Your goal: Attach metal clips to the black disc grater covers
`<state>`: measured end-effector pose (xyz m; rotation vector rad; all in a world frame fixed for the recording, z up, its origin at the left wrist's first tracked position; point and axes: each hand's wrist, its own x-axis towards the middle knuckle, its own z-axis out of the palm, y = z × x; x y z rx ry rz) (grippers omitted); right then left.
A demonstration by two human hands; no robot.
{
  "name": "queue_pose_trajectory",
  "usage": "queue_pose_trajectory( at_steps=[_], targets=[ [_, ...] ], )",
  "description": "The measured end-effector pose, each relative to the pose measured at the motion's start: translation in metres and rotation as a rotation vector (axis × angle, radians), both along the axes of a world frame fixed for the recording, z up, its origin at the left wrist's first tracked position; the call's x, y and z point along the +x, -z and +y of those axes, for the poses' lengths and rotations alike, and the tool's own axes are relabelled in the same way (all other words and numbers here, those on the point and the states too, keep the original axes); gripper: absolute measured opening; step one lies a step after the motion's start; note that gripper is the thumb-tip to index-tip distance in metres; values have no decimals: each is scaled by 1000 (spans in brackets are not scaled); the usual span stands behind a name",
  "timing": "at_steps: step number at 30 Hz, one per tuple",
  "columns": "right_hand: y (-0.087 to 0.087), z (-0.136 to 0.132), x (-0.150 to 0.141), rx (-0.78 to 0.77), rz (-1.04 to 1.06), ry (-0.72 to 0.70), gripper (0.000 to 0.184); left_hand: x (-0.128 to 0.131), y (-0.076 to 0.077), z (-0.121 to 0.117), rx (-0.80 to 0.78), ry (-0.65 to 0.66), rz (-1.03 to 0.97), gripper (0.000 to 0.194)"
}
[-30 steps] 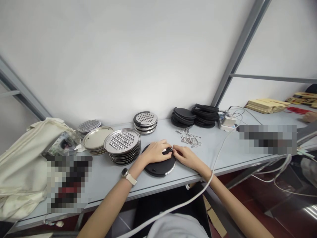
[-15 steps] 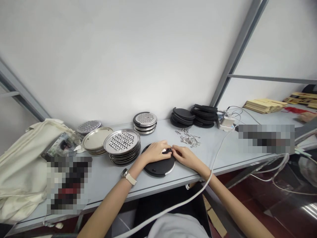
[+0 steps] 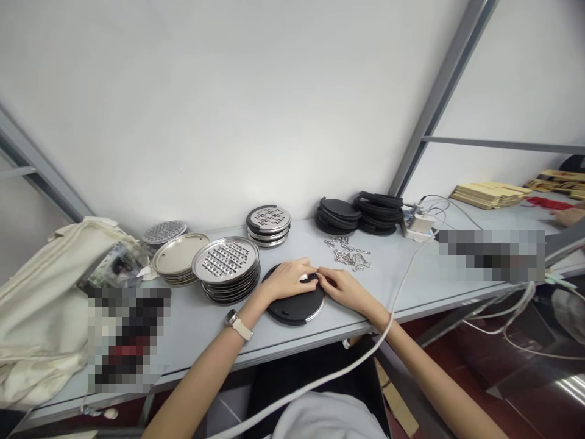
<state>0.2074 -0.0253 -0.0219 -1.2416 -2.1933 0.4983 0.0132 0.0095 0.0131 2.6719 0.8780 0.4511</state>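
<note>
A black round disc [image 3: 292, 310] with a metal rim showing at its right lies flat near the table's front edge. My left hand [image 3: 291, 279] rests over its upper part, thumb and index finger closed on the far right edge. At that same edge the fingertips of my right hand [image 3: 346, 289] are pinched on a tiny shiny metal piece, mostly hidden by the fingers. Just beyond the hands lies a loose pile of small metal clasps [image 3: 351, 257]. Left of the disc stands a stack of round metal graters [image 3: 227, 262].
Black round covers [image 3: 339, 209] are stacked at the back, beside more graters [image 3: 269, 218]. Plain metal discs [image 3: 177, 255] and cream cloth [image 3: 41, 292] lie left. A white cable [image 3: 397, 299] crosses over my right forearm. Another person's hand [image 3: 569, 216] shows far right.
My hands and the disc hold almost the same place; the view has shifted very slightly. At far right, the other person's hand has moved a little.
</note>
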Motion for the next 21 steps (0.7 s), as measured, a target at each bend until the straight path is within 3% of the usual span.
queue_pose_trajectory(
  at_steps=[13, 21],
  targets=[
    [-1, -6, -1, 60, -58, 27, 25, -2, 5, 4, 46, 34, 17, 22],
    [2, -2, -2, 62, -49, 43, 26, 1, 7, 2, 61, -19, -23, 23]
  ],
)
